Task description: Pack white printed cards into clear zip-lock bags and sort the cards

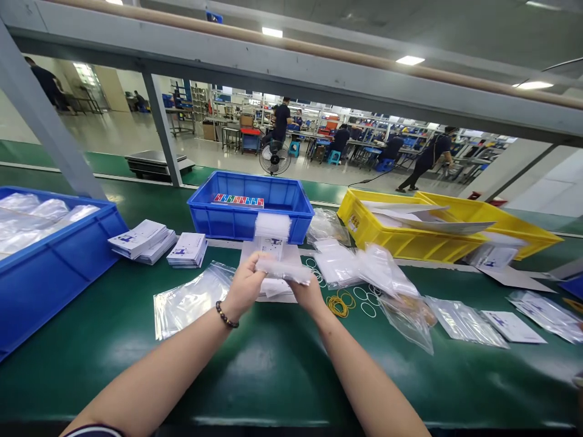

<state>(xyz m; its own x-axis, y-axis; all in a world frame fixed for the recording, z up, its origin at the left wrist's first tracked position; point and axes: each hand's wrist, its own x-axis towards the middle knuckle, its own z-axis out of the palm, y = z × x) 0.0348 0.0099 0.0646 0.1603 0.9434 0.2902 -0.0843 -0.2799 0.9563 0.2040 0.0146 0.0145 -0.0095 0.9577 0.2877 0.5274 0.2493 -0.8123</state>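
Note:
My left hand and my right hand grip opposite ends of a flat, whitish translucent packet that looks like a bundle of thin plastic sleeves. The bundle is a little blurred, and its contents cannot be made out. Just beyond it stands another whitish sleeve stack, with a printed card at its lower part. White sheets lie beneath my hands. Left of my left hand are clear zip bags. Yellow rubber bands and white rings lie right of my right hand.
A blue bin stands ahead, a larger blue bin at left, yellow bins at right. Booklet stacks and plastic-wrapped packets lie on the green table. A metal frame crosses above. People work farther back.

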